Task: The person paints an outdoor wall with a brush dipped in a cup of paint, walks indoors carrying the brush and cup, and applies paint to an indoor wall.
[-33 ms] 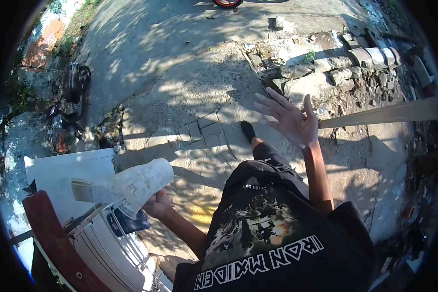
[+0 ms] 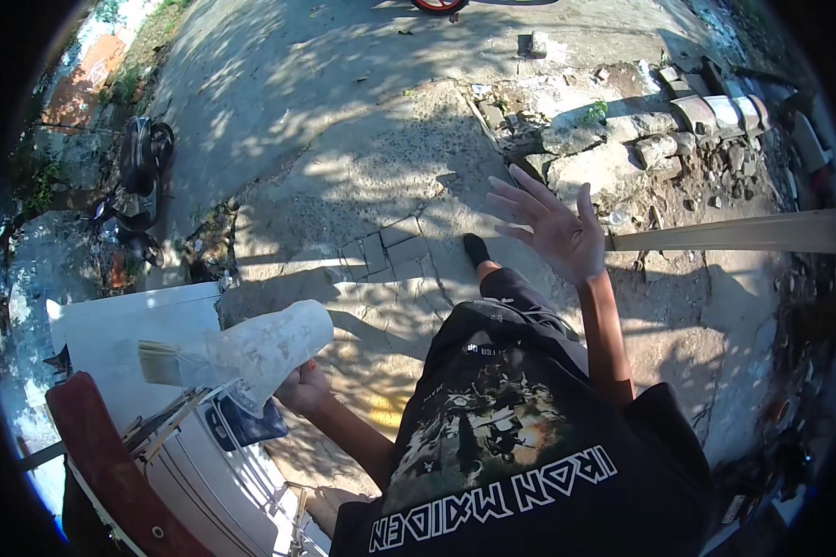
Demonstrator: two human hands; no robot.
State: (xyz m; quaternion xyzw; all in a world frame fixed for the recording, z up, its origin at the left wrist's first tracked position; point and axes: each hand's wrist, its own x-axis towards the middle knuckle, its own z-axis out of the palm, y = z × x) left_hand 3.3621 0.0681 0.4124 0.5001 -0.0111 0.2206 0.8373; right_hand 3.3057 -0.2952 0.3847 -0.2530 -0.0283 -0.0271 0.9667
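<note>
Clamped in our nearer left hand [image 2: 304,385], the whitish container [image 2: 279,342] slants lower left toward the brush [image 2: 161,363], well apart from our right hand [image 2: 557,232], its fingers spread.

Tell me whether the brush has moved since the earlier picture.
No: the brush shows no clear shift in any direction against the white board.
</note>
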